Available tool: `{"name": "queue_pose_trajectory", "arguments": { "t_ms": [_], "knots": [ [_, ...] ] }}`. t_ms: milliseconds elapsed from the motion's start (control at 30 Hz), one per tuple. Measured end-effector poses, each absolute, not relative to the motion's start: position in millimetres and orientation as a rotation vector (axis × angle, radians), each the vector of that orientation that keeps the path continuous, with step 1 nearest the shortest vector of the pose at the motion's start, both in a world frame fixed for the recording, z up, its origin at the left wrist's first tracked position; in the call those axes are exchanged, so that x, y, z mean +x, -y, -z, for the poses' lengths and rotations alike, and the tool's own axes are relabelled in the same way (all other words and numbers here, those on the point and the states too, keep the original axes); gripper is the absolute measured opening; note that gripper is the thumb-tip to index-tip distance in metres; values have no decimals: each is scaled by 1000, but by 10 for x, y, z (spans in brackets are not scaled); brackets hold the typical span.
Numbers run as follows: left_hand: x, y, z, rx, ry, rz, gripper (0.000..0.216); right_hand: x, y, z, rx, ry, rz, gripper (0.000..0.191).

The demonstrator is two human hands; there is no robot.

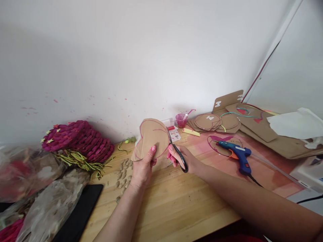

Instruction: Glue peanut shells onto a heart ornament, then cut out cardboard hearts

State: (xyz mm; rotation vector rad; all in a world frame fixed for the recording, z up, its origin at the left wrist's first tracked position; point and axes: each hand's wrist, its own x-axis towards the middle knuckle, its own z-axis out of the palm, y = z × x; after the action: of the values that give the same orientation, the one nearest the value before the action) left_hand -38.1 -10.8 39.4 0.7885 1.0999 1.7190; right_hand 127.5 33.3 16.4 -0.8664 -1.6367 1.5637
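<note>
My left hand [145, 164] grips a piece of brown cardboard [152, 136] by its lower edge, thumb on the front face. A reddish marker outline with rounded, heart-like curves runs along the cardboard. My right hand [183, 158] is closed on a pair of scissors [182, 158] with dark handles. Their blades point up and lie at the right edge of the cardboard, along the drawn line. Whether the blades are fully closed I cannot make out. Both hands are above the wooden table [174, 201].
A blue glue gun [238, 153] rests on a cardboard heart [214, 144] at right. Behind are cardboard rounds [205, 121], flat cardboard [267, 134] and a pink cup [181, 121]. Peanut-like shells [123, 173], magenta woven pieces [83, 139] and plastic bags [54, 205] lie to the left.
</note>
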Motion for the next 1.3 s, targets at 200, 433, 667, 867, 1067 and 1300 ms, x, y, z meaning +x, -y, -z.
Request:
{"name": "queue_pose_trajectory", "arguments": {
  "t_ms": [200, 433, 667, 867, 1067, 1300],
  "knots": [
    [-390, 112, -390, 817, -1123, -1743, 68, 1298, -324, -221, -884, 1640, -1541, 63],
    [-395, 98, -379, 802, -1136, -1756, 68, 1306, -307, -201, -900, 1594, -1582, 60],
    [-378, 97, -364, 826, -1118, -1737, 61, 1268, -288, -132, -926, 1530, -1554, 61],
    [-402, 84, -365, 814, -1142, -1739, 62, 1286, -276, -196, -955, 1555, -1528, 62],
    [-450, 76, -369, 812, -1146, -1730, 64, 1294, -274, -183, -966, 1596, -1480, 61],
    [-482, 87, -413, 821, -1144, -1700, 68, 1277, -223, -235, -977, 1588, -1463, 63]
  ]
}}
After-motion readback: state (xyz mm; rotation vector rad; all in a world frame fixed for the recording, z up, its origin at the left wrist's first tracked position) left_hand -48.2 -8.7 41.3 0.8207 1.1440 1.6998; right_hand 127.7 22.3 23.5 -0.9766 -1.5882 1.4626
